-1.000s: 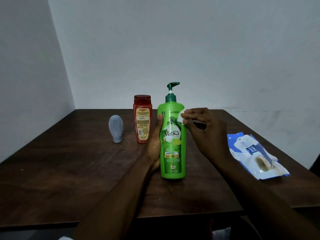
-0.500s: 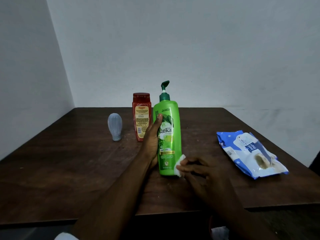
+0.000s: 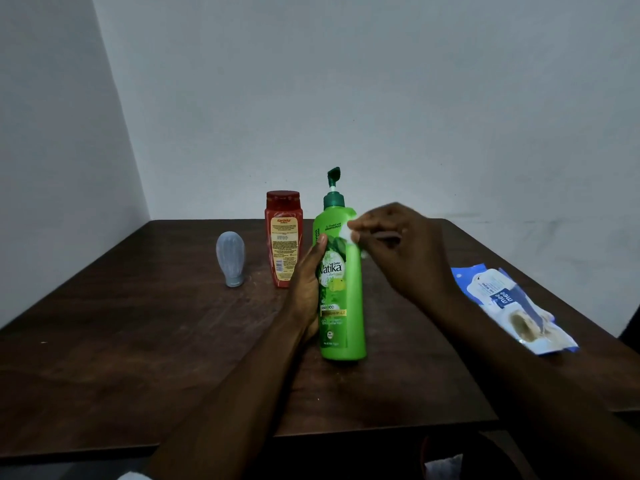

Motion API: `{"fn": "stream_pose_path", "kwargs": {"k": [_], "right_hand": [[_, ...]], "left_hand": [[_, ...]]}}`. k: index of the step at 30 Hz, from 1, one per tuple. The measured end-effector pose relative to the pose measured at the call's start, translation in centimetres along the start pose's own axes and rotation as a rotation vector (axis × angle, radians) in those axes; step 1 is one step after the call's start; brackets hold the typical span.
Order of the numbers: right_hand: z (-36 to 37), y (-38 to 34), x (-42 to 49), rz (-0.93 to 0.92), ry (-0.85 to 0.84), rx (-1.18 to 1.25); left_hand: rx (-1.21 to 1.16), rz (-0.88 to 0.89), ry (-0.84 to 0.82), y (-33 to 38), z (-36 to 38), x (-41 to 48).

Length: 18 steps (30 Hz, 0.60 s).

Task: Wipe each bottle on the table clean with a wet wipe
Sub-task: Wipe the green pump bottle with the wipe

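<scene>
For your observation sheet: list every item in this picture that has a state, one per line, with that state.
Green pump bottle: upright, gripped
Left hand: holding bottle
Right hand: pressing wipe
Wet wipe: bunched against bottle's shoulder
Red bottle: upright, capped
Grey bottle: standing on cap
Wipes pack: lying flat

Dark wooden table; bare pale wall behind.

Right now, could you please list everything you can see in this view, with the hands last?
table: one, dark brown wood, in the room corner.
green pump bottle: one, upright, centre of table.
red bottle: one, upright, behind and left of the green one.
grey bottle: one, pale, standing cap-down, far left.
wet wipe pack: one, blue and white, lying flat at right.
wet wipe: one, white, pressed against the green bottle's shoulder.
left hand: grips the green bottle's side.
right hand: pinches the wipe.
</scene>
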State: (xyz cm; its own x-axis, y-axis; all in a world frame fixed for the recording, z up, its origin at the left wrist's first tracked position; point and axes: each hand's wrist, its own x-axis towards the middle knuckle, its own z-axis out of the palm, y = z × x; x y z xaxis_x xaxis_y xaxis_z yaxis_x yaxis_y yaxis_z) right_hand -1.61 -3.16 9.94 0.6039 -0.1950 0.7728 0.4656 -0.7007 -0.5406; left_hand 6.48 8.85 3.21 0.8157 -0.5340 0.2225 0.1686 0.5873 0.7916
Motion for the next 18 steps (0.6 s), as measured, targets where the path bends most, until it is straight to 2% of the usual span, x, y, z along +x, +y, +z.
{"fn": "stream_pose_path", "kwargs": {"k": [4, 10, 15, 18], "right_hand": [[0.1, -0.4, 3.6, 0.051, -0.038, -0.043], [1.1, -0.7, 3.6, -0.017, -0.025, -0.074], [1.8, -0.9, -0.1, -0.123, -0.034, -0.111], [1.8, -1.0, -3.0, -0.131, -0.07, -0.122]], "left_hand": [[0.085, 0.076, 0.077, -0.1, 0.1, 0.2], [0.059, 0.09, 0.089, -0.2, -0.2, 0.4], [-0.089, 0.047, 0.098, -0.2, 0.0, 0.4], [-0.221, -0.018, 0.049, -0.4, -0.3, 0.6]]}}
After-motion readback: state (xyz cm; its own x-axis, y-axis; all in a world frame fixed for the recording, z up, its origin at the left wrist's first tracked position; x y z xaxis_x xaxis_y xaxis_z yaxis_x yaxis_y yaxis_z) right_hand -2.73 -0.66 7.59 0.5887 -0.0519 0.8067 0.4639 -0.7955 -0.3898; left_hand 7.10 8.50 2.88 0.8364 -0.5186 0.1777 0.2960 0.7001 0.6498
